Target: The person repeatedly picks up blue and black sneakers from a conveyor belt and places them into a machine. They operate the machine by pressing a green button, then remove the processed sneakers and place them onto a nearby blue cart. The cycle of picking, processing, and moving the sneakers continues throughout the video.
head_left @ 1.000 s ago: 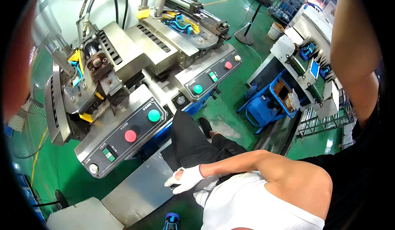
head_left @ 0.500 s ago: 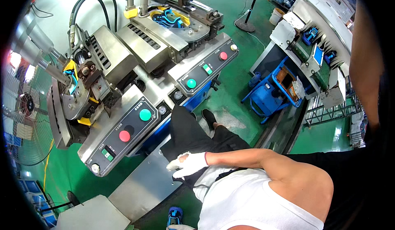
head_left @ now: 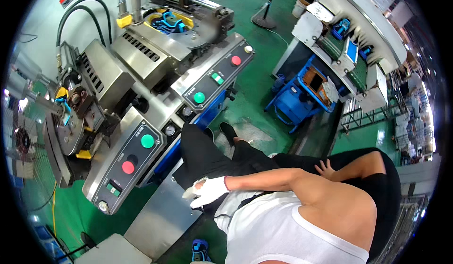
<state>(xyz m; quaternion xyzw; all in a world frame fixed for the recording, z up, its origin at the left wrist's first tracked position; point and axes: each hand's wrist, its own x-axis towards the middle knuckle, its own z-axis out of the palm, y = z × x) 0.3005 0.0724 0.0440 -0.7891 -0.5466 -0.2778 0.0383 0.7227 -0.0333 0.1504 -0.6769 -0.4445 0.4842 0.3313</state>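
My right hand [head_left: 210, 192], in a white glove, rests over my lap in black trousers. Its fingers are loosely bent and apart, with nothing visible in them; a bit of skin shows by the glove's edge. At the lower edge stands a black and blue sports shoe [head_left: 200, 249]. Only a pale sliver, perhaps my gloved left hand [head_left: 202, 262], shows under it; its fingers are hidden. Ahead on the left is a two-station press machine [head_left: 155, 92]. Blue-black shoe uppers sit in its far station [head_left: 169, 23] and its near station [head_left: 65, 110].
Green and red buttons sit on the near control panel [head_left: 137, 153] and far control panel [head_left: 212, 73]. At right are a blue cart [head_left: 295, 104] and a conveyor carrying shoes [head_left: 340, 28]. A person's bare hand [head_left: 325, 170] lies on black trousers nearby. A fan [head_left: 21, 139] stands far left.
The view has shifted, so the machine sits farther left. The other person's bare arm, upright at the right edge before, is lowered onto black trousers. My right hand stays over my lap.
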